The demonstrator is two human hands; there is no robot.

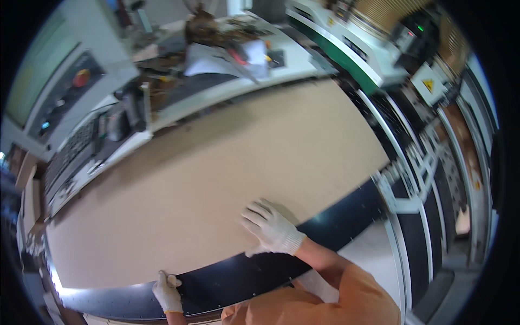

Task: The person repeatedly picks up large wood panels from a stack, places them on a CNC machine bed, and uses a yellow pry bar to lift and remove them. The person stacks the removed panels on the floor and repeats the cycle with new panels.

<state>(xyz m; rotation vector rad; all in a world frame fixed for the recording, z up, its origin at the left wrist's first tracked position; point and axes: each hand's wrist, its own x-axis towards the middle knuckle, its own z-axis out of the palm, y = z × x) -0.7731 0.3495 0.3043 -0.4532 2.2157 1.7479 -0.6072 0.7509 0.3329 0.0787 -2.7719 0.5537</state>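
A large tan fibreboard panel [195,200] lies across the black table [227,287] in front of me. My right hand [273,227], in a white knit glove, rests on the panel near its front edge with the fingers stretched out. At the panel's near edge further left, my left hand [167,292], gloved alike, is closed on the edge with its thumb showing. The undersides of the left fingers are hidden.
Beyond the panel stands a white bench with paper sheets [216,59], a keyboard [76,146] and a mouse [116,127]. A control panel with a red button [81,77] is at far left. Machinery with rails [422,216] and a ribbed hose [379,16] borders the right side.
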